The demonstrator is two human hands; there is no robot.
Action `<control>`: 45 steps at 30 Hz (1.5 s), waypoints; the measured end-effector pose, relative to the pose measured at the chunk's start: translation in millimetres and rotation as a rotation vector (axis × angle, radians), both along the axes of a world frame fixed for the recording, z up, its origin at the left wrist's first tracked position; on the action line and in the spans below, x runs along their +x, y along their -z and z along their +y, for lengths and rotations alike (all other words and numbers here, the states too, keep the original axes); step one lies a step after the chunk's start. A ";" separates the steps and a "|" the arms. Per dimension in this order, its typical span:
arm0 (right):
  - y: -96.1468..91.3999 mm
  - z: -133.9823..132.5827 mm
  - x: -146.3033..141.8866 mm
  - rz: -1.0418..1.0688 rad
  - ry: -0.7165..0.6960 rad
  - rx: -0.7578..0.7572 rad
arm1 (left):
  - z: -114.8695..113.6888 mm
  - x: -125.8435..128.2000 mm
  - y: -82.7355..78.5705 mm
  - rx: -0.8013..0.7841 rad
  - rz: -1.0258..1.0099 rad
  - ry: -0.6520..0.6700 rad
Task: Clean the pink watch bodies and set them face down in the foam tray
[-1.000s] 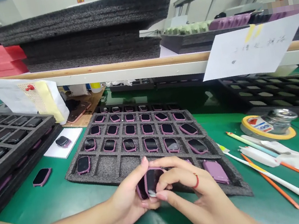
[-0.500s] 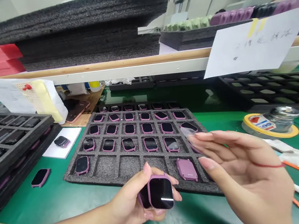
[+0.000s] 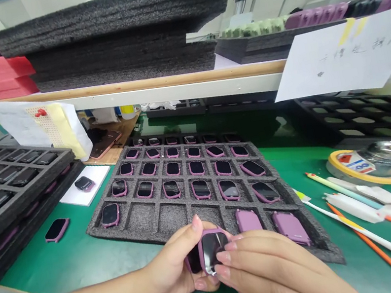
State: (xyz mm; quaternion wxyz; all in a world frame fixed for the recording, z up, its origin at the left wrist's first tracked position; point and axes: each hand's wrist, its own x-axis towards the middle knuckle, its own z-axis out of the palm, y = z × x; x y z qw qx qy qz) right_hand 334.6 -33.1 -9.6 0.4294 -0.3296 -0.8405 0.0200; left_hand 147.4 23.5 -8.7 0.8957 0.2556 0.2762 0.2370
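Note:
My left hand [image 3: 178, 264] holds two purple smartwatch cases, one behind the other. The front smartwatch [image 3: 210, 251] has its black glossy screen facing up. The closed fingers of my right hand [image 3: 271, 264] press at the screen's right and lower edge, with a small shiny patch by the fingertips. Whether a clear film lies there, I cannot make out. Behind my hands lies a black foam tray [image 3: 142, 220] filled with purple-framed watches, mostly screen up. Two purple cases lie back up in its front row, including one purple case [image 3: 290, 227] at the right.
A single watch [image 3: 57, 230] lies on the green table at left, near a white pad [image 3: 87, 194] carrying another watch. Stacked trays [image 3: 20, 196] stand farther left. On the right are a tape roll [image 3: 367, 167] and several slim sticks and brushes [image 3: 366, 223]. A shelf [image 3: 170, 85] crosses above.
My right hand has come down and left from over the tray, where it held a clear film, to the front watch's screen. My left hand stays almost in place.

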 end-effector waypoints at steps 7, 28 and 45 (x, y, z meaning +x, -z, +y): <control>4.7 16.8 -11.7 0.070 0.052 -0.144 | -6.3 3.5 10.2 0.279 0.017 -0.011; 5.6 34.4 4.4 0.188 0.319 -0.138 | -7.5 1.1 6.3 0.196 0.031 0.168; 1.4 21.5 -5.5 0.049 -0.054 -0.147 | -3.0 3.9 7.4 0.182 0.161 0.040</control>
